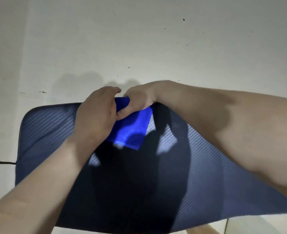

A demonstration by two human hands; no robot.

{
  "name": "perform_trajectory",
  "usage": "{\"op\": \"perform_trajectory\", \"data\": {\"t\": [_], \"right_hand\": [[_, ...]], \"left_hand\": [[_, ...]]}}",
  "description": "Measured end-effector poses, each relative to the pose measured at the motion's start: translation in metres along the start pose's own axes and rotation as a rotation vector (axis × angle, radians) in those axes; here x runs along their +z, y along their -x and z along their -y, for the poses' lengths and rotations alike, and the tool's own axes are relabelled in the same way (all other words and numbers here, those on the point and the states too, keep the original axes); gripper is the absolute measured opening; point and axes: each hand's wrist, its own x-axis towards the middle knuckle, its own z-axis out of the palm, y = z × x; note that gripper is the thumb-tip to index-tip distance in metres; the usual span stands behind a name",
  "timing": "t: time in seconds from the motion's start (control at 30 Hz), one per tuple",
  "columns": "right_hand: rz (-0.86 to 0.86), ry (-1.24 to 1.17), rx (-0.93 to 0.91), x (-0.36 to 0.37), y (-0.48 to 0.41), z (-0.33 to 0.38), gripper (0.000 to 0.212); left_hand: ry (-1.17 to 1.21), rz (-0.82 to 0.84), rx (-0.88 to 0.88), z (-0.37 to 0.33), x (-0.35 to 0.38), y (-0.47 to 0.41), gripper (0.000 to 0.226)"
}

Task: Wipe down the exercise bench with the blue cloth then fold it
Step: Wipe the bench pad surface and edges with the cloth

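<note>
One blue cloth point(132, 130), one dark padded counter point(43, 132), two hands. The cloth sits over the counter's far edge. Can't tell if its near edge touches the pad. Left hand point(95, 114) and right hand point(139, 100) meet at its far end, both gripping it, fingers point(125, 114) curled round the fabric. One black cable point(1, 162) at the left, beside the counter.

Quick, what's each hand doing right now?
Left hand: holding the blue cloth.
Right hand: pinching the same cloth.
</note>
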Motion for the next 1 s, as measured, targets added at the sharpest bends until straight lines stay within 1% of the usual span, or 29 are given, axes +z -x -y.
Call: {"op": "perform_trajectory", "data": {"t": [0.07,0.13,0.2,0.27,0.3,0.37,0.4,0.6,0.7,0.77,0.9,1.0], "right_hand": [[0.007,-0.013,-0.021,0.000,-0.001,-0.002,0.075],[-0.032,-0.015,-0.055,0.004,-0.003,-0.004,0.076],[-0.095,-0.032,-0.073,0.008,-0.005,-0.010,0.068],[-0.134,-0.035,-0.090,0.008,-0.002,-0.015,0.061],[-0.149,-0.031,-0.107,0.008,0.001,-0.016,0.059],[-0.166,-0.063,-0.127,0.011,0.007,-0.024,0.044],[-0.170,-0.096,-0.123,0.012,0.010,-0.033,0.037],[-0.193,-0.204,-0.045,0.020,0.056,-0.093,0.019],[-0.214,-0.272,-0.002,0.031,0.077,-0.125,0.021],[-0.225,-0.306,0.011,0.037,0.089,-0.147,0.025],[-0.239,-0.312,-0.002,0.048,0.100,-0.177,0.024],[-0.253,-0.308,-0.003,0.057,0.115,-0.202,0.029]], "left_hand": [[-0.028,-0.052,0.054,-0.002,0.005,0.007,0.043],[-0.068,-0.050,0.114,0.000,0.013,0.011,0.047],[-0.123,0.001,0.145,0.003,0.016,0.010,0.045],[-0.196,0.030,0.139,0.001,0.015,0.002,0.043],[-0.225,0.043,0.136,-0.001,0.014,-0.004,0.045],[-0.249,0.075,0.138,-0.011,0.017,-0.013,0.051],[-0.244,0.081,0.143,-0.019,0.021,-0.016,0.053],[-0.345,0.065,0.241,-0.078,0.060,-0.026,0.054],[-0.360,0.092,0.252,-0.108,0.079,-0.027,0.051],[-0.389,0.093,0.297,-0.130,0.092,-0.027,0.047],[-0.420,0.099,0.373,-0.154,0.107,-0.027,0.044],[-0.453,0.091,0.428,-0.176,0.123,-0.022,0.042]]}}
